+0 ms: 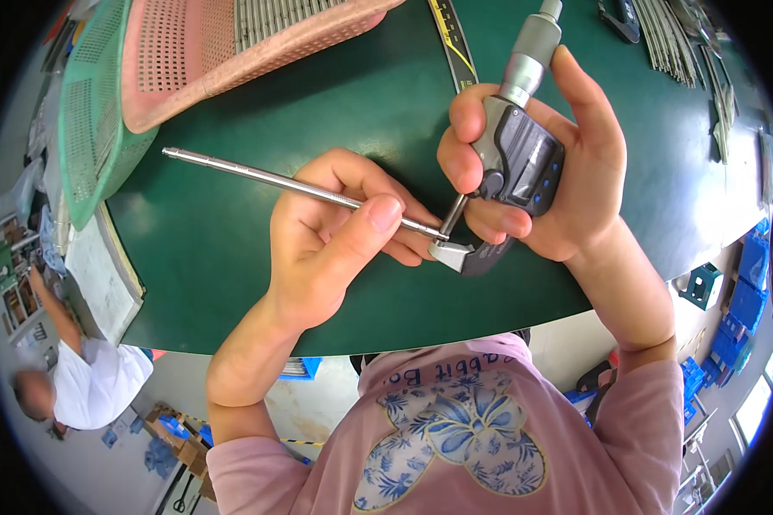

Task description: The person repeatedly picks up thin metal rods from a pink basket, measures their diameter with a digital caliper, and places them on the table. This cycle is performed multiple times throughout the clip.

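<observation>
My left hand [339, 227] pinches a thin, shiny metal rod [258, 176] between thumb and fingers. The rod slants from upper left down to its right end, which lies at the gap of a digital micrometer [522, 159]. My right hand [575, 159] is wrapped round that micrometer, with its silver thimble pointing up and away and its dark frame curving down toward the rod's end. The micrometer's spindle meets the rod's tip beside the light-coloured anvil; whether both faces touch the rod I cannot tell.
A pink basket [167, 86] holding several metal rods stands at the far left, beside a green basket [86, 129]. More thin rods [666, 43] lie at the far right of the green table [206, 283]. A black-and-yellow ruler-like strip [453, 43] lies at the back. Another person [94, 378] is at left.
</observation>
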Demonstrator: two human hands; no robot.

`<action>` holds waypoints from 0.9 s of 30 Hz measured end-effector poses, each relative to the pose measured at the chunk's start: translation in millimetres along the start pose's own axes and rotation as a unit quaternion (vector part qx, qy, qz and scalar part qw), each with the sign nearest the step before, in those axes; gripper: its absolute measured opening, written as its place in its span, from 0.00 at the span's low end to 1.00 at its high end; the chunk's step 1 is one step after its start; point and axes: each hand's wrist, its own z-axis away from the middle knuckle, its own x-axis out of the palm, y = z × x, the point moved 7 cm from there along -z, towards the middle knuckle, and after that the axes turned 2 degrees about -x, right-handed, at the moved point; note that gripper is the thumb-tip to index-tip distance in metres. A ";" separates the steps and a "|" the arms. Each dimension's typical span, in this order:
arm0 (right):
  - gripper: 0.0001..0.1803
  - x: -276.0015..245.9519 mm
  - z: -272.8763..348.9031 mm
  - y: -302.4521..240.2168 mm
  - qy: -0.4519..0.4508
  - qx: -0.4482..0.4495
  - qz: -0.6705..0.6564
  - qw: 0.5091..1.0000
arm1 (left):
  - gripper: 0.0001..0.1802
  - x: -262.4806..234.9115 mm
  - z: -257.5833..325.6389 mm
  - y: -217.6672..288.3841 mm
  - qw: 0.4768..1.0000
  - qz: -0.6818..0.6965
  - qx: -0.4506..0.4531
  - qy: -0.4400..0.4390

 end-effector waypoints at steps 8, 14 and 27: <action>0.40 1.9 -0.3 1.1 -0.036 0.009 -0.025 0.999 | 0.09 -1.8 -0.5 -2.5 0.999 0.045 0.004 -0.022; 0.42 9.8 2.4 -5.6 0.073 0.030 0.031 0.996 | 0.09 -3.2 0.5 -2.4 0.999 0.028 0.016 -0.019; 0.44 10.7 2.8 -9.2 0.076 -0.004 0.134 0.988 | 0.08 2.3 1.0 -0.2 0.999 0.034 0.021 -0.013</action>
